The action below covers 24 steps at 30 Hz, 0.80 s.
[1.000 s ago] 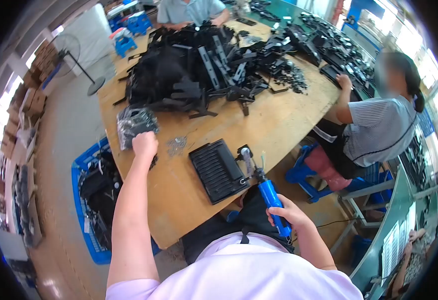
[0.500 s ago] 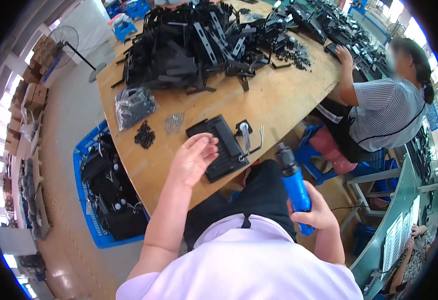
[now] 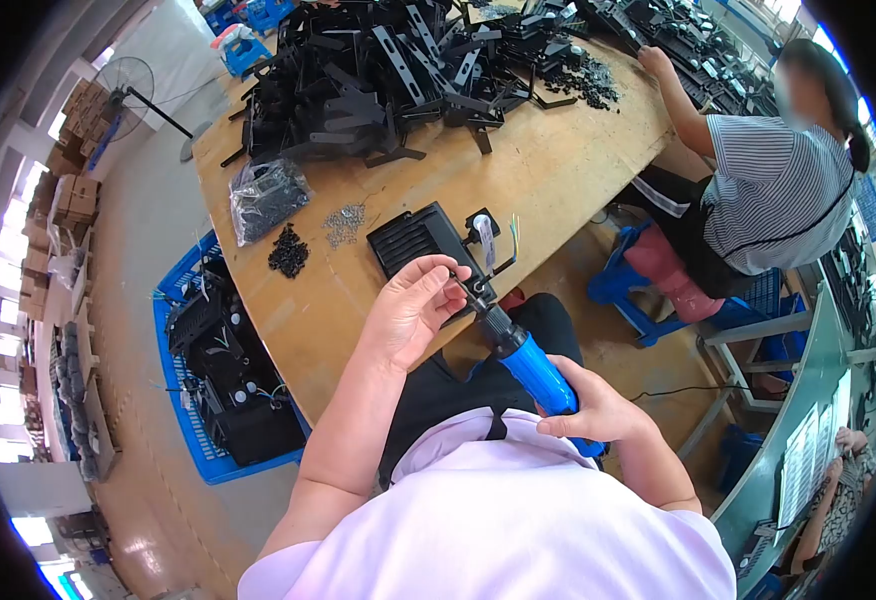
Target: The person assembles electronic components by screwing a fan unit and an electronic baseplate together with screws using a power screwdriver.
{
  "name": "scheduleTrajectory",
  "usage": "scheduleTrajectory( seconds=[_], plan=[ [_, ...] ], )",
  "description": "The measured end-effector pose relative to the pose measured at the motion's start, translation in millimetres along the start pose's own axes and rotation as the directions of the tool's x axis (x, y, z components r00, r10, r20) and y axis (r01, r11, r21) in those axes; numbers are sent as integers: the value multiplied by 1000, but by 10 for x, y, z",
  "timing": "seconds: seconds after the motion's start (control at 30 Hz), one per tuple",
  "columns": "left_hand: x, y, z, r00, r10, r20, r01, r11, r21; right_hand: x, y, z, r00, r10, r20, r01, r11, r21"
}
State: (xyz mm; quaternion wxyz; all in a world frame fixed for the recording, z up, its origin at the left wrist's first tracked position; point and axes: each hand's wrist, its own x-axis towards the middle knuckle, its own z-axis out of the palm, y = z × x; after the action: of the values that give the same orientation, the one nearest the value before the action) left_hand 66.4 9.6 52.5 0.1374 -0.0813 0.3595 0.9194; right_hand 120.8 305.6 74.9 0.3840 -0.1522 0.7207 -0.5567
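Note:
My right hand (image 3: 598, 402) is wrapped around a blue electric screwdriver (image 3: 536, 370), whose dark tip points up and left toward my left fingers. My left hand (image 3: 410, 315) has thumb and fingers pinched together beside that tip; whatever lies between them is too small to make out. Under and behind these fingers, a black ribbed floodlight housing (image 3: 408, 240) lies on the table, its near part hidden by my left hand. Attached at its right side is a small black sensor unit with a white dome (image 3: 482, 226), and loose coloured wires (image 3: 515, 238) stick up beside it.
Black metal brackets (image 3: 358, 90) are heaped at the back of the wooden table (image 3: 308, 350). Left lie a plastic bag (image 3: 268, 198), black screws (image 3: 288, 252) and silver screws (image 3: 344, 224). A blue crate (image 3: 183, 420) of housings stands below. A co-worker (image 3: 773, 190) sits at right.
My right hand has brought the screwdriver left and up to the housing. My left fingers have moved right and closed into a pinch by its tip. The co-worker's arm has shifted.

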Motion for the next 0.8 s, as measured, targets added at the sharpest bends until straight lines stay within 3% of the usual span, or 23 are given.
scheduleTrajectory(
  seconds=[0.07,0.27,0.43,0.57,0.6,0.63,0.67,0.77,0.8],
  plan=[
    [-11,2,2,1000,5,1,-5,999,32,-11,-12,-1,1000,18,17,-19,1000,14],
    [-20,72,14,985,151,86,-172,904,391,-18,77,43,999,-31,43,23,986,162],
    [-4,20,-60,988,86,125,-117,957,266,-42,42,65,992,31,125,-77,921,381],
    [-18,2,-56,981,120,150,-164,932,324,-49,105,44,995,30,93,-62,932,358],
    [-43,24,-123,957,218,193,-291,734,614,-60,115,34,997,26,75,-50,936,347],
    [-80,84,-249,919,291,266,-374,432,821,-68,127,19,998,20,56,-38,941,336],
    [-96,108,-335,873,327,361,-402,66,913,-80,153,-4,999,23,47,-37,944,328],
    [-136,-60,-384,946,192,262,-163,-416,895,-129,235,-55,998,44,34,-53,945,322],
    [-118,-157,-428,939,206,274,-160,-445,881,-143,239,-67,997,64,35,-72,942,329]
  ],
)
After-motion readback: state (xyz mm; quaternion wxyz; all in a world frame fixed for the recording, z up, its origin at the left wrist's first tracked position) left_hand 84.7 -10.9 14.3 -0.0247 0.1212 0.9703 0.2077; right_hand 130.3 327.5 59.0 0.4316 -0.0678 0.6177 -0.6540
